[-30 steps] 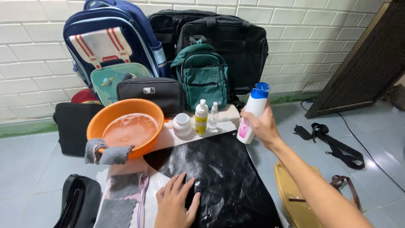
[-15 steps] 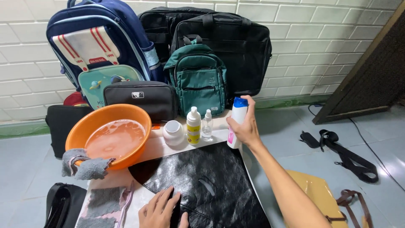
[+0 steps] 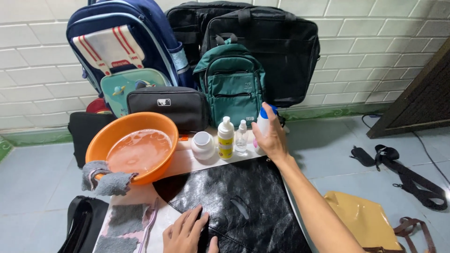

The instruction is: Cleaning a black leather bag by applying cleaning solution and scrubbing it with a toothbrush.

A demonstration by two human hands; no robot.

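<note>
**Hand on a spray bottle at the back of a low table, other hand flat on a black bag**

Seen from above, looking down at a low white table [image 3: 187,161] set on a tiled floor. The right hand [image 3: 272,140] is wrapped around a white spray bottle with a blue top [image 3: 263,119], which stands at the far edge of the table, towards its right corner; the grip is closed around the bottle's body. The bottle looks like light, rigid plastic, smooth and possibly slick if wet, best held around the middle of its body, as here.

The left hand [image 3: 187,232] lies flat, fingers spread and holding nothing, on a glossy black leather bag [image 3: 234,206] that covers the near right part of the table. The bag looks soft and limp.

Along the far edge, left of the spray bottle, stand a small clear bottle [image 3: 241,137], a white and yellow bottle [image 3: 226,137] and a white jar [image 3: 203,145]. At the left edge sits an orange basin of water [image 3: 136,147] with a grey cloth [image 3: 105,180] draped over its rim. Backpacks and dark bags lean against the tiled wall behind.
</note>
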